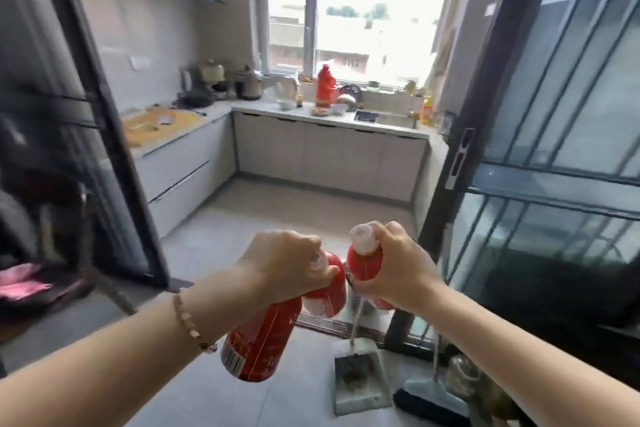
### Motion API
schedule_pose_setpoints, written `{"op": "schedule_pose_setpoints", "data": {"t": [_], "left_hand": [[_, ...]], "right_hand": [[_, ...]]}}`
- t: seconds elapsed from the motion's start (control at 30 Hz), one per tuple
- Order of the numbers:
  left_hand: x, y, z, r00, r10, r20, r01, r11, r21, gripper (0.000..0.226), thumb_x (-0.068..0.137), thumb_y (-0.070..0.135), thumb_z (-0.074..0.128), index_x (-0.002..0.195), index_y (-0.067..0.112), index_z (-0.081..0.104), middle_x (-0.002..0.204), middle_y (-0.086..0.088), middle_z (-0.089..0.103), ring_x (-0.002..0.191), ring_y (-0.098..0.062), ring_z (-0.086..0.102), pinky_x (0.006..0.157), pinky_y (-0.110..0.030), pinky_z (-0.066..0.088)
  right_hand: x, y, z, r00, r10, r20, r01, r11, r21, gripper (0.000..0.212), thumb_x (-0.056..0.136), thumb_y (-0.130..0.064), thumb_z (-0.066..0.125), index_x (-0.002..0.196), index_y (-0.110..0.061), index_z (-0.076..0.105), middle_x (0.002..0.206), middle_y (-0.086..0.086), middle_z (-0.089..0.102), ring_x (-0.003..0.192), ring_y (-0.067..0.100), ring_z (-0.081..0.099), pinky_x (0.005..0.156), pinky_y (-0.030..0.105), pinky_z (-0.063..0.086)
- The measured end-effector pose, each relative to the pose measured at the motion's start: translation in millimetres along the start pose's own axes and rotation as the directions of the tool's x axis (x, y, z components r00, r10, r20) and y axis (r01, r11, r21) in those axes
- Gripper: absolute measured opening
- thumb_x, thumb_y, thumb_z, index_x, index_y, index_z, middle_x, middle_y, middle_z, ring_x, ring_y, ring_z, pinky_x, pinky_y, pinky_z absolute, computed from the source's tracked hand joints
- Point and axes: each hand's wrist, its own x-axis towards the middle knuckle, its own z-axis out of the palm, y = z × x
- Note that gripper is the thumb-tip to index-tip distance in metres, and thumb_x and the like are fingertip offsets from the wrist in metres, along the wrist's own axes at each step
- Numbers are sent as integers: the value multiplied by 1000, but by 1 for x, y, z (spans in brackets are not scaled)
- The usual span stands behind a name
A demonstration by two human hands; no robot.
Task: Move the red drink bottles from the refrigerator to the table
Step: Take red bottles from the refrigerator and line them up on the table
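My left hand [284, 263] grips two red drink bottles by their tops. One red bottle [259, 343] hangs tilted below my wrist, bottom toward the floor. The second red bottle [327, 291] hangs beside it, its pale cap peeking out under my fingers. A third red bottle [365, 262] is held in my right hand [398, 267], fingers curled round its body, its whitish cap pointing up and left. Both hands are close together in mid-air over the grey floor. No refrigerator or table is in view.
I face a kitchen doorway between black-framed glass sliding doors [460, 156]. A dustpan [360, 381] and a broom head [426, 399] lie on the floor below my hands. The counter [346, 121] under the window carries a red flask [325, 87] and kettles.
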Motion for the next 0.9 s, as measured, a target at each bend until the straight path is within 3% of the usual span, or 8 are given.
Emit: {"op": "schedule_pose_setpoints", "data": {"t": [0.1, 0.3, 0.47, 0.63, 0.7, 0.77, 0.83, 0.9], "left_hand": [[-64, -73, -3, 987, -160, 26, 158, 986, 58, 46, 88, 60, 41, 98, 19, 59, 91, 3, 67, 74, -15, 58, 57, -22, 33], [-227, -246, -16, 886, -452, 103, 436, 888, 149, 47, 88, 63, 39, 94, 19, 54, 100, -3, 67, 95, -24, 62, 70, -29, 38], [-338, -353, -30, 720, -687, 97, 663, 723, 196, 43, 88, 61, 40, 88, 19, 51, 104, -4, 66, 101, -27, 60, 71, -30, 34], [-405, -418, -42, 563, -823, 71, 806, 566, 171, 42, 87, 56, 46, 67, 21, 36, 83, 0, 62, 82, -25, 58, 66, -28, 30], [-457, -469, -39, 425, -905, 16, 894, 422, 148, 42, 87, 57, 46, 65, 23, 34, 77, 3, 55, 83, -24, 59, 66, -28, 31], [-465, -483, -44, 402, -914, 53, 897, 405, 178, 40, 87, 59, 46, 71, 22, 41, 82, 1, 60, 85, -24, 61, 66, -28, 32], [-484, -513, -42, 354, -935, 24, 913, 351, 207, 41, 86, 59, 45, 72, 21, 43, 87, -1, 64, 82, -24, 60, 66, -28, 33], [-503, -548, -43, 236, -972, 7, 955, 233, 184, 43, 86, 61, 44, 66, 23, 38, 78, 2, 59, 72, -22, 53, 65, -28, 33]], "right_hand": [[26, -78, 47, 988, -124, 94, 122, 992, 24, 77, 63, -41, 80, 129, -29, 43, 115, -3, 47, 97, 19, 54, 83, 31, 50], [59, -283, 174, 903, -360, 235, 330, 931, 158, 72, 64, -36, 79, 126, -32, 42, 108, -7, 43, 90, 17, 47, 68, 23, 39], [72, -429, 258, 795, -530, 294, 478, 846, 235, 72, 63, -38, 80, 124, -35, 42, 106, -9, 42, 92, 13, 48, 77, 26, 47], [82, -529, 309, 687, -640, 344, 573, 768, 285, 72, 60, -41, 78, 123, -36, 43, 109, -10, 45, 93, 13, 54, 81, 31, 52], [94, -607, 365, 571, -733, 370, 660, 678, 324, 71, 59, -40, 77, 122, -37, 43, 109, -11, 45, 94, 13, 55, 83, 34, 53], [99, -626, 369, 560, -745, 364, 662, 666, 345, 63, 58, -43, 76, 114, -38, 47, 103, -10, 47, 89, 13, 57, 81, 36, 54], [107, -665, 393, 492, -793, 359, 703, 605, 373, 60, 59, -44, 75, 113, -37, 48, 102, -8, 49, 88, 13, 58, 79, 34, 53], [123, -713, 419, 419, -818, 393, 722, 563, 403, 61, 60, -47, 74, 114, -35, 48, 103, -7, 49, 88, 14, 58, 78, 32, 51]]}}
